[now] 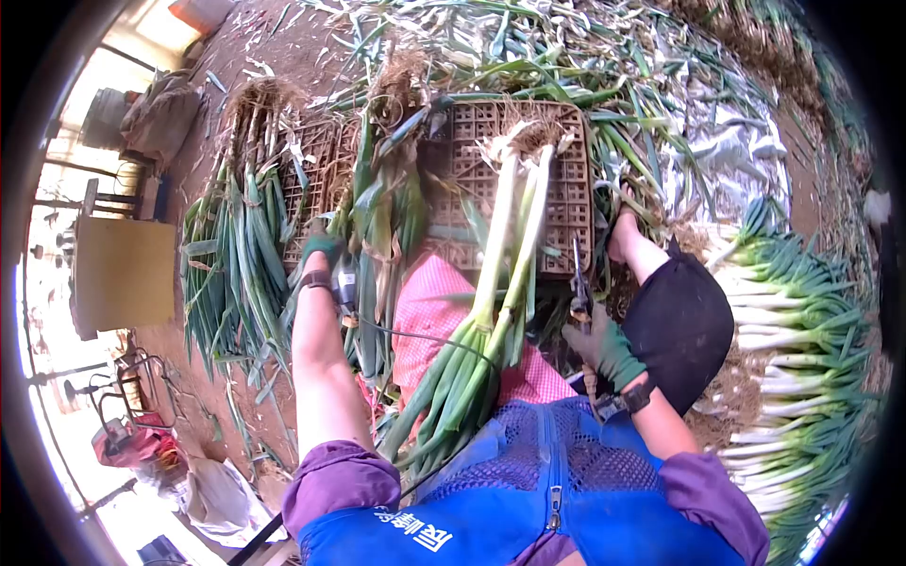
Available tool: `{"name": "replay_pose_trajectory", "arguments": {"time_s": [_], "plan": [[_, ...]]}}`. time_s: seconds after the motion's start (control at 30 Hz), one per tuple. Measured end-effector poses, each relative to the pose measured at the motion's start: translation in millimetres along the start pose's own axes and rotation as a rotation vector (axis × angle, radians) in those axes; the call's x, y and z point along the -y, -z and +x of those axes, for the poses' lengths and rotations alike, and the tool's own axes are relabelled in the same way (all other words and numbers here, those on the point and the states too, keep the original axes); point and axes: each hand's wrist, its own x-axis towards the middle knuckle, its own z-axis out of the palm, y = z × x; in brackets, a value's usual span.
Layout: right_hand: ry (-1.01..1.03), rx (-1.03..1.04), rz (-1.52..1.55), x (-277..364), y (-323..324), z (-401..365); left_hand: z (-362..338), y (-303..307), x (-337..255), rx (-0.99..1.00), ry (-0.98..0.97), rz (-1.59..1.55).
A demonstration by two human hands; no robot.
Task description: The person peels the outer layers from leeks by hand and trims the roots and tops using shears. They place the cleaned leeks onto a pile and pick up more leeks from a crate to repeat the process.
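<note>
Two long leeks (pixel 500 245) with white stems lie with their roots over a brown plastic crate (pixel 583 179) and their green leaves across my lap. My right hand (pixel 609 354), in a grey-green glove, is closed around a dark tool with a long thin tip (pixel 580 300), right of the leeks. My left hand (pixel 323 249), in a green glove, reaches beside a pile of uncleaned leeks (pixel 250 212); its fingers are mostly hidden. Close to its wrist is a dark device with a white label (pixel 348 286). More leeks with withered leaves (pixel 387 193) lie between this hand and the crate.
Cleaned leeks (pixel 764 349) lie in a long row at the right. Leaf scraps (pixel 566 47) cover the ground beyond the crate. A thin cable (pixel 425 335) crosses my lap. A yellowish board (pixel 125 274) stands at the left. My bent knee (pixel 684 321) is beside the row.
</note>
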Motion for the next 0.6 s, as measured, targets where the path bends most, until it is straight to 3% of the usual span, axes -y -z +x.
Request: {"name": "replay_pose_trajectory", "arguments": {"time_s": [0.07,0.17,0.33,0.47,0.5,0.6], "plan": [[-0.004,-0.020,-0.025,-6,-8,2,7,-7,-12,0.061,0.048,-0.049],[-0.031,0.015,-0.023,-1,-3,3,2,18,-21,0.246,-0.057,-0.075],[0.020,-0.016,-0.002,-8,-10,6,-46,39,-27,0.172,-0.184,0.007],[-0.028,-0.024,-0.074,-7,-7,4,-82,83,-39,0.280,-0.245,-0.349],[-0.006,-0.023,-0.049,-11,-8,6,-87,100,-45,0.257,-0.299,-0.289],[0.047,-0.052,-0.004,-18,-9,9,-126,159,-101,0.321,-0.433,-0.446]]}}
